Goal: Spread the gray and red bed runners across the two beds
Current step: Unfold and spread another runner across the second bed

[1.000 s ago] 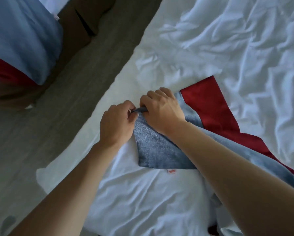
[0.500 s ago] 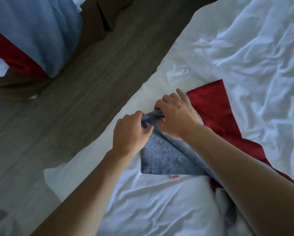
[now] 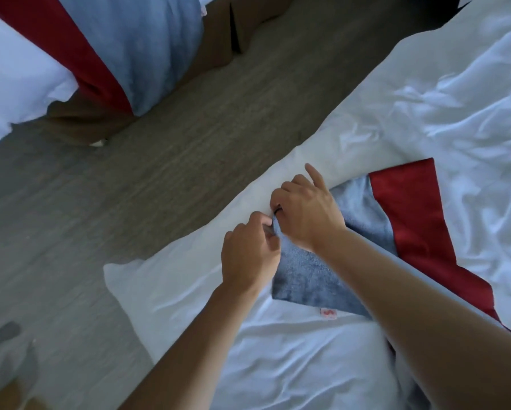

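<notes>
A folded gray and red bed runner (image 3: 363, 220) lies on the near bed's white duvet (image 3: 440, 93), close to its left edge. My left hand (image 3: 248, 255) pinches the runner's gray corner. My right hand (image 3: 307, 214) grips the same gray edge just beyond it, index finger sticking out. Both hands almost touch. A small red label (image 3: 327, 313) shows at the runner's lower hem. On the other bed at the top left, a second gray and red runner (image 3: 124, 45) hangs down over the side.
A strip of gray wood-look floor (image 3: 147, 179) runs between the two beds. The far bed has a white duvet (image 3: 14, 84) and a brown base (image 3: 218, 39). Dark shapes (image 3: 8, 335) sit on the floor at the lower left.
The view has swung so the far bed shows more. Both hands have shifted slightly toward the bed's edge, still holding the gray corner; my right index finger has lifted.
</notes>
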{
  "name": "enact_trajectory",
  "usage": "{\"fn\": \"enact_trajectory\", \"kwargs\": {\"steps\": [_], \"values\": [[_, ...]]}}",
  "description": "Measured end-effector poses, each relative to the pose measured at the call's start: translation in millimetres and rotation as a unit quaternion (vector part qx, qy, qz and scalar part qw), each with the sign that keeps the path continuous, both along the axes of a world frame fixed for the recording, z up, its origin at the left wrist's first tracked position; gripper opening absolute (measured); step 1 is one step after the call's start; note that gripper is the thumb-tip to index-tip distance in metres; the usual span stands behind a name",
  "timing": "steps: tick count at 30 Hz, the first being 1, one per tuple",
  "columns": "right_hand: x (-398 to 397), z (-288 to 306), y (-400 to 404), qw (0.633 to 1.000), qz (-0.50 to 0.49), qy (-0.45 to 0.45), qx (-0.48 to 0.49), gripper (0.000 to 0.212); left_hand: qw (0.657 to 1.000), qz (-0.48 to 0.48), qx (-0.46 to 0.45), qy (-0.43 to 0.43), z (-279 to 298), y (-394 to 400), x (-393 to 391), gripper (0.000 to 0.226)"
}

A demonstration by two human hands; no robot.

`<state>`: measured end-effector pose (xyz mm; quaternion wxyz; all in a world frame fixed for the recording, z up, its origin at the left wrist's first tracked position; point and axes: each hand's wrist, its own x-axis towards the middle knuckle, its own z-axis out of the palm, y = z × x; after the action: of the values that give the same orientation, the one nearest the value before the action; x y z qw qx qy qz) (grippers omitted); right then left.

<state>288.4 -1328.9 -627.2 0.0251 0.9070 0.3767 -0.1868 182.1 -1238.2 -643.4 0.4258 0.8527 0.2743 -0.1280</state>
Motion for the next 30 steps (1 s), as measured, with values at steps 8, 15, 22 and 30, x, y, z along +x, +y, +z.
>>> {"fn": "enact_trajectory", "kwargs": {"steps": [8,15,22,30], "values": [[9.0,-10.9,15.2,0.998,-0.043,-0.027,0.044,0.017,0.994,-0.024,0.101,-0.021,-14.0,39.9,8.6,0.01],[18.0,-16.9,29.9,0.999,-0.01,-0.022,0.022,0.02,0.995,-0.056,0.082,0.033,-26.6,76.1,26.1,0.012],[33.6,-19.1,-7.2,0.998,-0.04,-0.047,0.032,0.019,0.983,-0.082,0.14,0.09,-41.3,83.3,22.1,0.017],[59.5,-10.2,-55.6,0.994,-0.094,-0.06,0.011,0.018,0.976,-0.156,0.153,-0.018,-20.3,33.8,82.6,0.018]]}}
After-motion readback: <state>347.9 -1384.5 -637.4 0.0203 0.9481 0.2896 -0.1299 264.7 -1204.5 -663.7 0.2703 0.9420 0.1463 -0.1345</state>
